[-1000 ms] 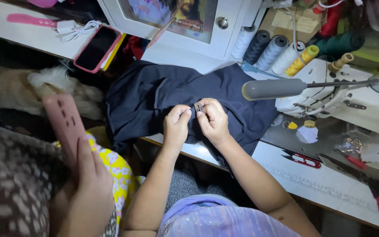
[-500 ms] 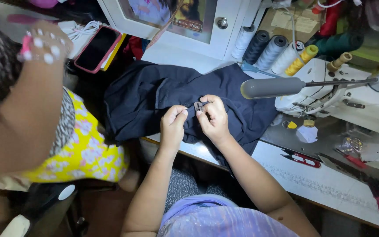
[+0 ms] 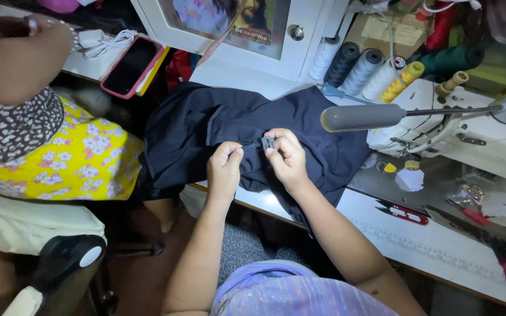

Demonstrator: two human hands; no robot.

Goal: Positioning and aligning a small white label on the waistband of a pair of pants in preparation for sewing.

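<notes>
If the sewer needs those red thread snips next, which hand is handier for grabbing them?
Probably the right hand: the red snips lie on the table to that side. The left hand would have to cross over the dark fabric both hands pinch.

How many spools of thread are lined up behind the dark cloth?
5 in the row: white spool, dark grey spool, blue-grey spool, white spool, yellow spool. Red and green cones farther back; others may be hidden.
</notes>
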